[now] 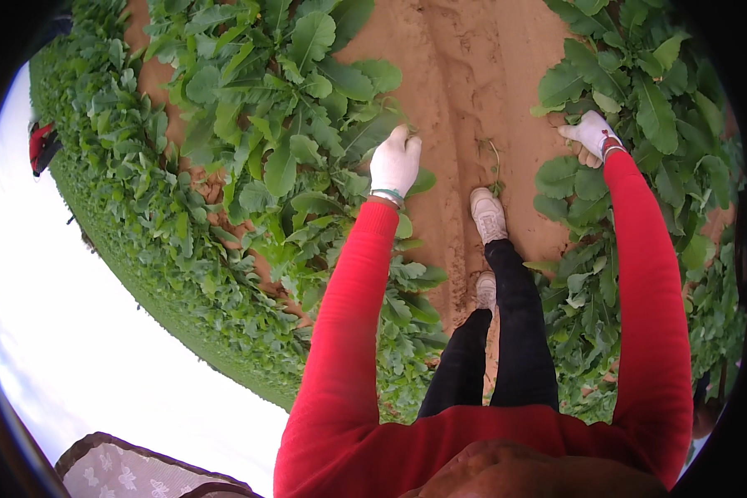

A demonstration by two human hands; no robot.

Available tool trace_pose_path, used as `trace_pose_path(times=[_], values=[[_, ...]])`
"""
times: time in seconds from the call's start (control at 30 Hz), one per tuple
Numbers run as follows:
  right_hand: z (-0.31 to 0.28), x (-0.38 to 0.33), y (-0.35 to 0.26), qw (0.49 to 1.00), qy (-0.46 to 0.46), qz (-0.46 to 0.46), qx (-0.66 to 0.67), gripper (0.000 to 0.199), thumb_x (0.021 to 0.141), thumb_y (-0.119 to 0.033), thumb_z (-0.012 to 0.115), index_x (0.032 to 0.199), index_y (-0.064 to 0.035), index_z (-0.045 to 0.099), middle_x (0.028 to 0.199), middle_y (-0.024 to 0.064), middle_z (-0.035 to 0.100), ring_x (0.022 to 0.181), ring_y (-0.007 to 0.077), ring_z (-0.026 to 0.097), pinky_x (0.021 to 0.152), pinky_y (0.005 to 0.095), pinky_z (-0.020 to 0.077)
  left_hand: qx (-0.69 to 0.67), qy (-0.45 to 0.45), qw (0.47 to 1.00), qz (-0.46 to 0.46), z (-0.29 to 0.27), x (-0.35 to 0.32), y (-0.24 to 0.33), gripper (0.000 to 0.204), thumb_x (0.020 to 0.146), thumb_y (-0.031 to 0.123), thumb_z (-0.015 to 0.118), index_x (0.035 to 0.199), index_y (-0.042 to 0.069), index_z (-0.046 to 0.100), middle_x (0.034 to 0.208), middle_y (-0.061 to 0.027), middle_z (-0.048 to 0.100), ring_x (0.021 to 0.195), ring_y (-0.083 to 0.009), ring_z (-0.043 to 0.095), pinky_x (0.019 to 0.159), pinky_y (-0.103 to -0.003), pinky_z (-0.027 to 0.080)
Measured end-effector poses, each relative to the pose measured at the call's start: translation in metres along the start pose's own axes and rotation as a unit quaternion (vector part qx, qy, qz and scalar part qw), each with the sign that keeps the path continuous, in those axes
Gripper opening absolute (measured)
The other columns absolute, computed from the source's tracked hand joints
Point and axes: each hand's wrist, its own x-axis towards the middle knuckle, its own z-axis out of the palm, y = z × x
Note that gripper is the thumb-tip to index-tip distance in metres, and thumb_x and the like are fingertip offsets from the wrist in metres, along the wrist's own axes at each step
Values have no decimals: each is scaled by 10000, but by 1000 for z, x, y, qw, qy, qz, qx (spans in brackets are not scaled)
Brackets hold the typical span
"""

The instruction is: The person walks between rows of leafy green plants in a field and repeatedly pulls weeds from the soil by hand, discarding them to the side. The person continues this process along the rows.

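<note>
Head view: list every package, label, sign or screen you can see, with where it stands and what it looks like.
None in view: no package, label, sign or screen.
What shows instead: rows of leafy green plants on either side of a reddish bare soil path.
The left hand and right hand, both in white gloves, reach into the leaves.
A patterned pale fabric edge sits at the lower left; it carries a flower pattern, no writing.

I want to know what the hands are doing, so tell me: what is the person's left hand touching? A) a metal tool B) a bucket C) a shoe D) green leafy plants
D: the gloved left hand reaches into the green leafy plants at the edge of the bare soil path, with no tool or bucket in sight; the right hand is at the leaves on the other side.
</note>
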Motion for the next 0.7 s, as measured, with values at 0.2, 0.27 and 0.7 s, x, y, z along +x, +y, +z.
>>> trace_pose_path(times=[0.2, 0.27, 0.7], values=[[0, -3, -1, 1000, 6, 8, 27, 289, 840, -224, 660, 773, 4, 495, 552, 55, 447, 373, 130, 331, 320, 323, 199, 351, -16, 933, 79, 13, 62, 23, 449, 803, 170, 547, 1219, 23, 463, 1163, -186, 548, 800, -301, 655, 685, -418, 530], [0, -2, -2, 1000, 2, 6, 16, 282, 841, -224, 658, 812, 12, 505, 569, 68, 466, 379, 138, 356, 324, 326, 216, 410, -41, 911, 15, 2, 76, 20, 399, 790, 129, 546, 1156, -16, 483, 1083, -167, 587, 791, -278, 666, 660, -410, 539], [-6, 3, 2, 985, 66, -94, -132, 435, 785, -264, 697, 1003, 86, 561, 810, 187, 628, 698, 269, 606, 646, 391, 485, 417, -145, 883, -159, -36, 94, 32, 242, 819, 208, 532, 959, 93, 692, 1027, -160, 667, 952, -314, 650, 784, -416, 527]])
